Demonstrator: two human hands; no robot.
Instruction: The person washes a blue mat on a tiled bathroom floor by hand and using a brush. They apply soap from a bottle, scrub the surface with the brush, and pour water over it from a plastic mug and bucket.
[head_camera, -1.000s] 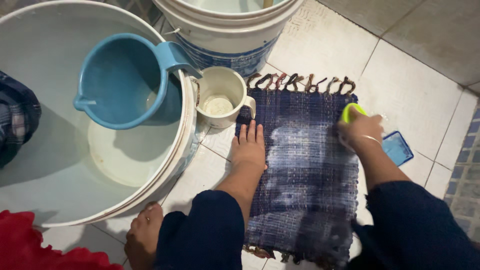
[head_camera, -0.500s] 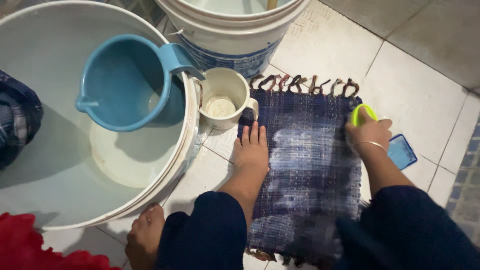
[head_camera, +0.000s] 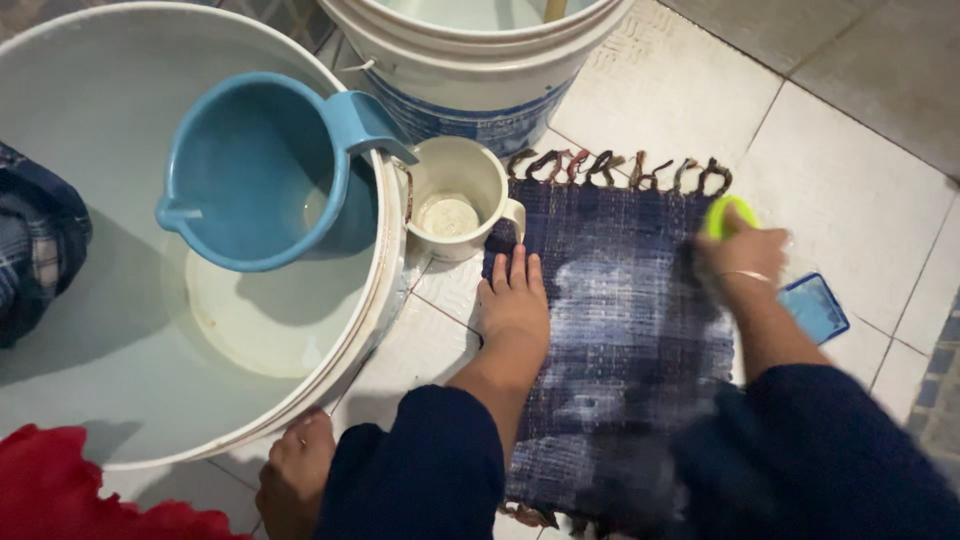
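While the right hand (head_camera: 745, 258) grips a green scrub brush (head_camera: 728, 214) at the woven blue mat's (head_camera: 620, 330) right edge, soap suds whiten the middle; lower corners look unscrubbed. Left hand is not seen.

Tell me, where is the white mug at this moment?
In the head view, the white mug stands on the floor tiles above centre, between the large white basin on its left and the blue woven mat on its right.
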